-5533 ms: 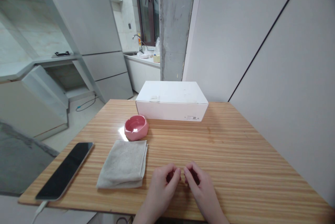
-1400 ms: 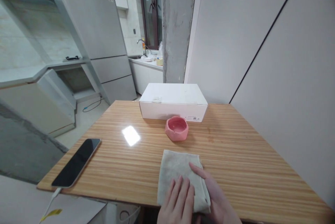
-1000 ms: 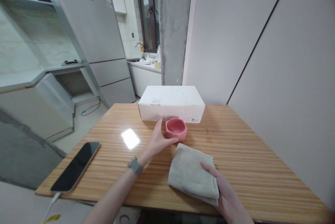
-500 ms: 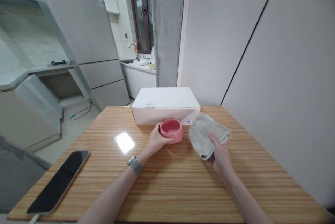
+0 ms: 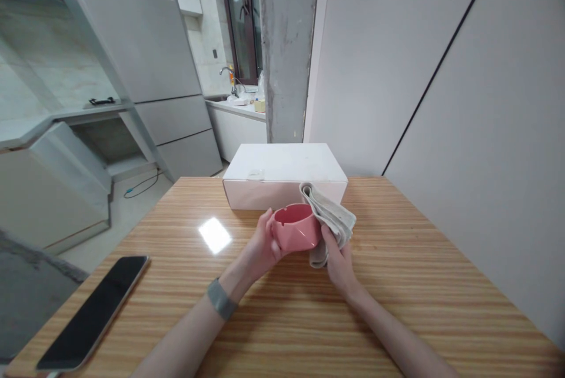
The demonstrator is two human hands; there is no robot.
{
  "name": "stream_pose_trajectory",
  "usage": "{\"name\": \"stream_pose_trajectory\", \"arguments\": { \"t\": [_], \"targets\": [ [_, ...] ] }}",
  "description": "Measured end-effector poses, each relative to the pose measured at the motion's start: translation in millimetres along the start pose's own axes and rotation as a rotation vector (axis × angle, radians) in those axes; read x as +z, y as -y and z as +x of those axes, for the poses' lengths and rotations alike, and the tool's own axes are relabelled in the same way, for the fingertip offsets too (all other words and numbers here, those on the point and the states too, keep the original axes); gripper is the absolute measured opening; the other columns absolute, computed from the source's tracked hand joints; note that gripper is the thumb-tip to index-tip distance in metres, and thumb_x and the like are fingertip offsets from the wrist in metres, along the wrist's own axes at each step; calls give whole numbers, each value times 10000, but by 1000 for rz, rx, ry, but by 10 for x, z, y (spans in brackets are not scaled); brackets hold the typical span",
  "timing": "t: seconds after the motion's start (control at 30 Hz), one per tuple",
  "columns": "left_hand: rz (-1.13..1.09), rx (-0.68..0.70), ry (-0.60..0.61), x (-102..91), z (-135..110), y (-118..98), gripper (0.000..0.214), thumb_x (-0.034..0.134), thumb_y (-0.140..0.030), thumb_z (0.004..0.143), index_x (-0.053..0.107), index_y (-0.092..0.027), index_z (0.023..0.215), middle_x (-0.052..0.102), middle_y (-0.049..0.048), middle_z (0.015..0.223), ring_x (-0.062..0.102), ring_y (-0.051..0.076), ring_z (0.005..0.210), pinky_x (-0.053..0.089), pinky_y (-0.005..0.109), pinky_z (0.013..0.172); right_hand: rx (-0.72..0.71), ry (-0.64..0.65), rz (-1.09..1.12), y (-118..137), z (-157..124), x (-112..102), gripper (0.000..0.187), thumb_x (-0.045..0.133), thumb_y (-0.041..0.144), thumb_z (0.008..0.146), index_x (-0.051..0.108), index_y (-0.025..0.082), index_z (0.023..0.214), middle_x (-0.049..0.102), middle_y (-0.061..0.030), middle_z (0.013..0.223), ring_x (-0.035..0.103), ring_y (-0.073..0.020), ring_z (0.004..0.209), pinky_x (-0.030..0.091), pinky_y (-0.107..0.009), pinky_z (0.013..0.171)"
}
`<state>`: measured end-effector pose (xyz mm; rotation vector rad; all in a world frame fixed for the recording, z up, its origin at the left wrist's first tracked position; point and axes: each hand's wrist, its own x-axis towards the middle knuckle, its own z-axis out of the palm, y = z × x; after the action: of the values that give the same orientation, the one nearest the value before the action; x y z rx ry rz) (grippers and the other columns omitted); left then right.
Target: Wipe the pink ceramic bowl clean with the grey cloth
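Note:
A pink faceted ashtray (image 5: pixel 296 235) with notches in its rim is gripped at its left side by my left hand (image 5: pixel 263 242). It is held tilted above the table, its outer wall facing me. My right hand (image 5: pixel 339 260) is closed on a folded grey cloth (image 5: pixel 332 216), which presses against the ashtray's right side. The fingertips of my right hand are partly hidden behind the cloth. Right behind both hands stands a closed white box (image 5: pixel 285 163).
The wood-grain table (image 5: pixel 397 307) reaches to a pale wall panel (image 5: pixel 463 101) on the right. A phone (image 5: pixel 95 313) with a cable lies at the front left. Beyond the table are a grey fridge (image 5: pixel 132 42) and a sink counter (image 5: pixel 241 116).
My left hand has lifted and tilted the ashtray, showing its side. My right hand has brought the cloth leftward against the ashtray, and the cloth is now folded more tightly.

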<state>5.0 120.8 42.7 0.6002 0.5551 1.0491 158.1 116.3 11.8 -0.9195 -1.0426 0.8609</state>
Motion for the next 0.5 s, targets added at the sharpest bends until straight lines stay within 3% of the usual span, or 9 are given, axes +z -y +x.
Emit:
{"name": "stream_pose_trajectory", "arguments": {
  "t": [0.07,0.17,0.27,0.37,0.5],
  "targets": [
    [-7,-37,-21,-2,14,20,477,513,-465,894,586,-148,1244,647,121,1220,626,217,1055,535,284,805,-28,-6,-36,-8,4,-42,350,613,489,839,676,245,1081,713,-44,1106,631,-249,1110,415,-454,1073],
    [40,14,-28,-10,4,74,428,562,-380,884,576,-183,1265,640,104,1238,617,225,1074,520,301,835,-116,73,-151,19,12,-130,358,553,449,885,656,203,1123,712,-91,1101,640,-279,1086,459,-474,1023],
    [109,63,-50,-6,-25,126,439,644,-327,832,587,-206,1251,650,87,1218,626,225,1033,510,288,797,-380,326,-353,103,25,-226,433,497,397,899,571,174,1262,642,-142,1242,576,-311,1182,418,-516,1049],
    [98,83,-122,8,-34,165,389,659,-349,806,655,-154,1142,694,85,1094,634,208,953,488,287,815,-683,589,-540,200,56,-278,493,455,342,880,498,166,1338,572,-146,1340,500,-314,1268,349,-543,1094],
    [-10,67,-160,13,-17,197,329,651,-383,782,715,-103,941,711,60,894,611,159,796,460,268,815,-872,733,-683,258,91,-271,560,438,328,857,436,124,1379,558,-156,1359,488,-296,1288,390,-524,1074]
  ]
}}
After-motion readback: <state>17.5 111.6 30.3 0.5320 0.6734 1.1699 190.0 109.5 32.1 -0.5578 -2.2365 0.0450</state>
